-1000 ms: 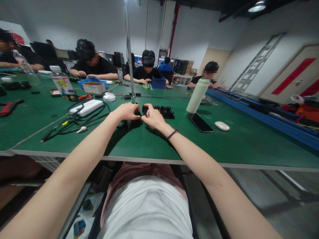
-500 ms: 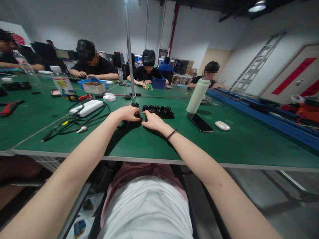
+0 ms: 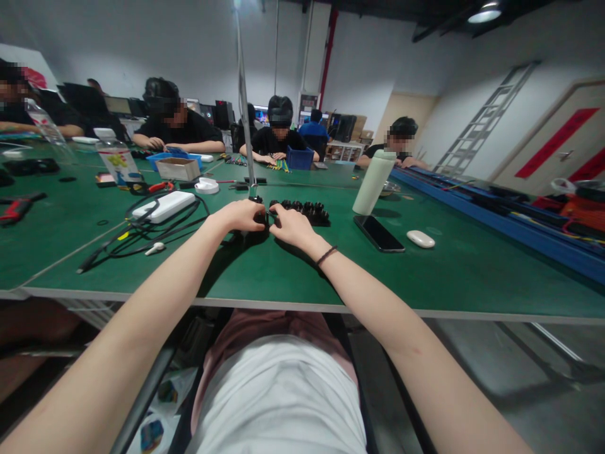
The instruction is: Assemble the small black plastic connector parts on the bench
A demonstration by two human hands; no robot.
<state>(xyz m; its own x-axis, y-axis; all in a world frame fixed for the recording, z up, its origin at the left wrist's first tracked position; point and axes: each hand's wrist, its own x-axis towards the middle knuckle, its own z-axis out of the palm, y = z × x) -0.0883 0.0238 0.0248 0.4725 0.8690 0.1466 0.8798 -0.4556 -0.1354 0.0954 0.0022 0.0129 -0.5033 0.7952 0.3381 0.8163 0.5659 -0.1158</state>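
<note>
Just below the metal pole, my left hand curls its fingers around a small black part, most of which the fingers cover. My right hand is beside it, thumb and fingertips drawn together close to that part; whatever lies between them is too small to make out. Behind the right hand stand several black knob-like pieces in close rows, partly hidden by the fingers. Both hands are low over the green table, with a narrow gap between them.
To the left lie a white power bank, a black cable and a white earbud. On the right are a phone, a pale green bottle and a white case. A metal pole rises behind my hands; co-workers sit across.
My right hand's fingertips have shifted slightly, up and towards the left hand's black part. The left hand has stayed nearly still around it.
</note>
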